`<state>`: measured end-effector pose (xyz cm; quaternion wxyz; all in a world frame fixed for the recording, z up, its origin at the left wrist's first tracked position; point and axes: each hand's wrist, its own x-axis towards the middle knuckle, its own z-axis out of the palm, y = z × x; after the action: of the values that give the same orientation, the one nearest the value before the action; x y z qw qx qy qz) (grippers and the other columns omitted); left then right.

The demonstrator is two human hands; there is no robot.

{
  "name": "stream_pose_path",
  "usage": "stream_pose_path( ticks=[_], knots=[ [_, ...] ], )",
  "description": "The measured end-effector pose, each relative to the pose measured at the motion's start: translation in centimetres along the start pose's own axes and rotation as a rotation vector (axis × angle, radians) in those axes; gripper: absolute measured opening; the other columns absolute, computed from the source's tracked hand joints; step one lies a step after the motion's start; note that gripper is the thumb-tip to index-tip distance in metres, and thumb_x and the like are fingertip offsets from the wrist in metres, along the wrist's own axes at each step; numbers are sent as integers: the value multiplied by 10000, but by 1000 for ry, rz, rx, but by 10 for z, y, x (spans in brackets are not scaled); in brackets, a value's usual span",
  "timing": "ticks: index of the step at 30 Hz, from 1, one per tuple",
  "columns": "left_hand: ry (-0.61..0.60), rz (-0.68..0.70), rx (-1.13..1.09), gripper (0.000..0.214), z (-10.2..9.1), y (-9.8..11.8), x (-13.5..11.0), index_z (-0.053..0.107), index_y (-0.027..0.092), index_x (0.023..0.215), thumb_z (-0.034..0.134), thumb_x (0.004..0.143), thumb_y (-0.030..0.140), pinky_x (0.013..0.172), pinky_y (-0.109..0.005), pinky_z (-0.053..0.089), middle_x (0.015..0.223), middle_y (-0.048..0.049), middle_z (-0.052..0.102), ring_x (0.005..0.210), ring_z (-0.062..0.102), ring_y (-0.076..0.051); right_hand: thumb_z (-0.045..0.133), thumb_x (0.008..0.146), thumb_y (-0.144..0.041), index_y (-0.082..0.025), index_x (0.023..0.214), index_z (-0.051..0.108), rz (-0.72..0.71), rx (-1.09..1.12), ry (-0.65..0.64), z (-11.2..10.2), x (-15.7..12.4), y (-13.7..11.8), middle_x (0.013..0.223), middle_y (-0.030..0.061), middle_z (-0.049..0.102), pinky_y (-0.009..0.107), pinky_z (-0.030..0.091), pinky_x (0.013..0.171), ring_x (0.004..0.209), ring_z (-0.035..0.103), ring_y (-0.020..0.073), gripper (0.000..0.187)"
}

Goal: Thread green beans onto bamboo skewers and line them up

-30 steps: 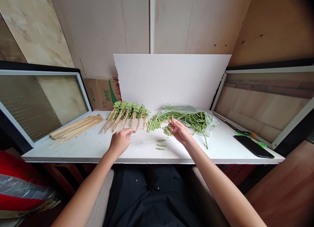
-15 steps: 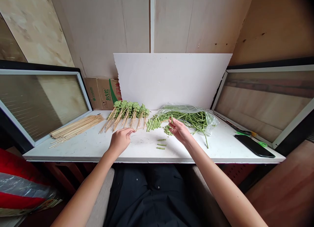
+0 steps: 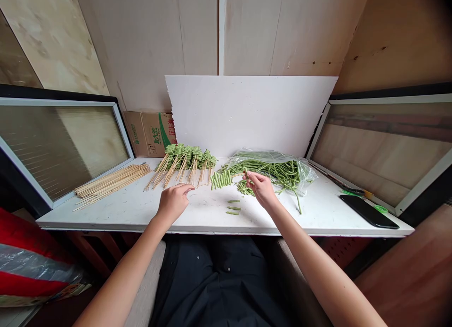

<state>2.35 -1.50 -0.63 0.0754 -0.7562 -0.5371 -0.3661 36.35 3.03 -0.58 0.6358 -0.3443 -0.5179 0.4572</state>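
While the L hand [image 3: 174, 202] has its grip pinched on a skewer [image 3: 203, 184], approx 9 o'clock of threaded beans [image 3: 221, 180], the R hand [image 3: 262, 189] grip pinches a bean pc [image 3: 246, 170], approx 3 o'clock.

cardboard box [image 3: 145, 134]: rear left | black phone [image 3: 369, 211]: right | red bag [image 3: 31, 258]: left

loose skewers [image 3: 112, 182] lie left of the beans [image 3: 284, 170].

Your left hand [image 3: 173, 203] gripped a skewer [image 3: 202, 184] threaded with bean pieces [image 3: 221, 180]. Your right hand [image 3: 260, 187] pinched another piece [image 3: 246, 171].
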Motion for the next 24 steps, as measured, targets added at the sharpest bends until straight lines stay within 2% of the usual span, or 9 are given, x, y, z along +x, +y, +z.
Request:
stream_pose_path(
  ticks=[9,18,24],
  knots=[
    [47,-7,-61,362,-4,4,2,837,265,977,532,903,82,779,-299,566,1040,-19,845,919,777,-238,916,740,-554,-252,929,852,39,72,0,5,-5,-13,975,61,762,306,470,663,839,611,186,361],
    [31,14,-62,377,-1,1,1,836,256,982,528,888,59,784,-303,563,1024,-26,842,915,775,-238,953,692,-539,-265,834,827,61,127,67,10,-5,-3,940,51,745,291,473,673,959,641,211,333],
    [39,17,-72,381,-1,0,1,836,256,981,522,890,58,806,-309,576,1027,-28,842,914,776,-238,937,701,-557,-274,824,805,22,96,110,15,-7,4,910,42,738,318,470,678,915,654,211,335]
  ],
)
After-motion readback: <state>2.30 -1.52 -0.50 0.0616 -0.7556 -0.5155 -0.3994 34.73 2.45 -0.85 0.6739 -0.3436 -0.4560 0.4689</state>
